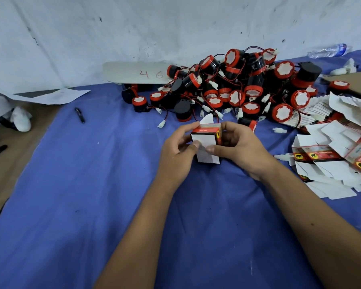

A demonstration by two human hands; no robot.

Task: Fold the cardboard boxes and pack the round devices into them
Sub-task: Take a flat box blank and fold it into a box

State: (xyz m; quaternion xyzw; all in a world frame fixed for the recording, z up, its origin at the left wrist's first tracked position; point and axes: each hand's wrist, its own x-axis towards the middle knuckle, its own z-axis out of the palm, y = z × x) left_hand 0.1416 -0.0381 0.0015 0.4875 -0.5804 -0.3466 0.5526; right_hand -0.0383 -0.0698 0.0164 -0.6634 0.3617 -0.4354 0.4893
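at frame centre a box (206, 142) is gripped by curled fingers of the left hand (176, 151) and right hand (236, 147), thumbs pressed on its white flap, which could be creased if pushed askew.

Both forearms bare, reaching forward, converging at centre. left hand (178, 150) curled, thumb pressing inward, fingers (189, 127) wrapped round the far side. right hand (238, 146) mirrors it, thumb tip meeting the left thumb, wrists bent slightly inward
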